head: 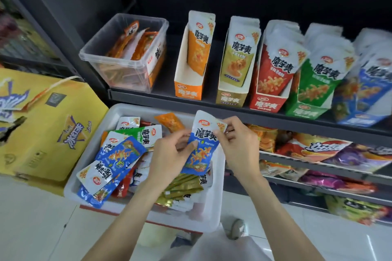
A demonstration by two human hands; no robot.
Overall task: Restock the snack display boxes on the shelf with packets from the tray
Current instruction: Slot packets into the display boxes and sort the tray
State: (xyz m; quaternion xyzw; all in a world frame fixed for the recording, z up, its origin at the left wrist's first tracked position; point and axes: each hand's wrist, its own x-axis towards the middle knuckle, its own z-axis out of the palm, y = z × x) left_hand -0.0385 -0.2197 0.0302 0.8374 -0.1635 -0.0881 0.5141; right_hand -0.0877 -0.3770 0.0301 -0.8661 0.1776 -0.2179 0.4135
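A blue-and-white snack packet [202, 146] is held upright over the white tray [118, 110]. My left hand [169, 154] grips its left edge and lower half. My right hand [237, 144] pinches its upper right corner. The tray holds several loose packets in blue, green, red, orange and gold. On the shelf [212, 103] above stand display boxes in a row: orange [187, 91], gold [231, 97], red [267, 104], green [305, 112] and blue [354, 121], each with upright packets. The orange box holds few packets.
A clear plastic bin [125, 70] of orange packets sits at the shelf's left end. A yellow carton [48, 129] stands left of the tray. Lower shelves at the right hold chip bags [318, 150]. White floor tiles lie below.
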